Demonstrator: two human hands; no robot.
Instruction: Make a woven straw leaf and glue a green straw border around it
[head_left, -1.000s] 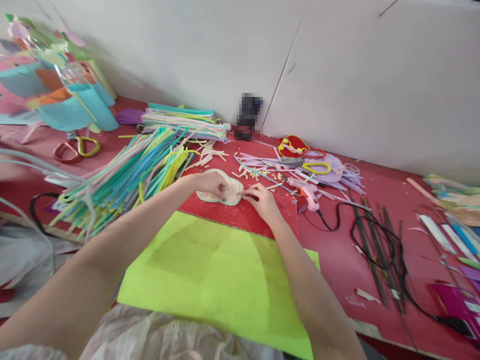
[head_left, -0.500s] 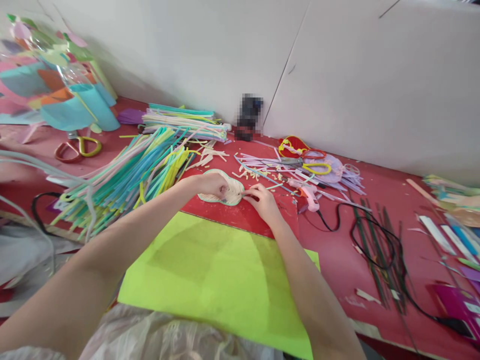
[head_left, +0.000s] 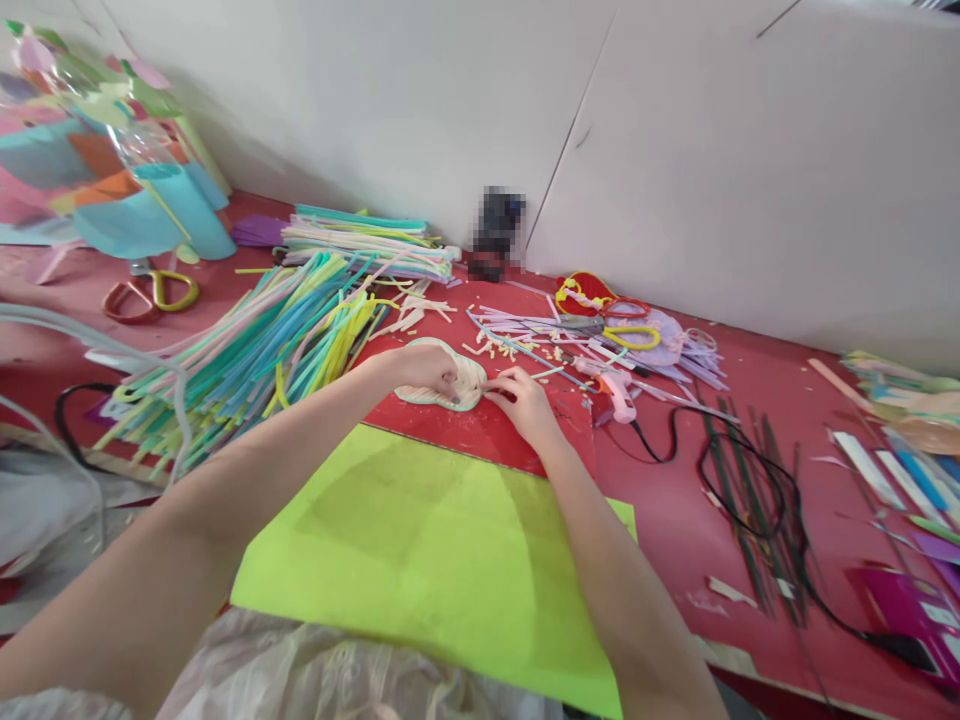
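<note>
A flat, rounded cream piece (head_left: 470, 374) with a mint-green edge lies on a red board (head_left: 480, 440); it looks built from pipe cleaners laid side by side. My left hand (head_left: 431, 370) rests on it with curled fingers, covering its middle. At its right edge, my right hand (head_left: 523, 400) pinches with thumb and forefinger. Whether a small bit is between those fingertips is too small to see. Short cream pipe-cleaner cuttings (head_left: 499, 345) lie just behind the piece. A pink glue gun (head_left: 616, 390) rests to the right of my right hand.
Pastel pipe cleaners (head_left: 247, 350) are heaped at left, near scissors (head_left: 176, 290). Another pair of scissors (head_left: 631, 337) lies behind the glue gun. Its black cord (head_left: 701, 470) loops across dark sticks. Lime-green paper (head_left: 420, 560) spreads before me. A pixelated dark object (head_left: 497, 235) leans on the wall.
Both hands stay at the cream piece in nearly the same pose. The whole view has shifted very slightly.
</note>
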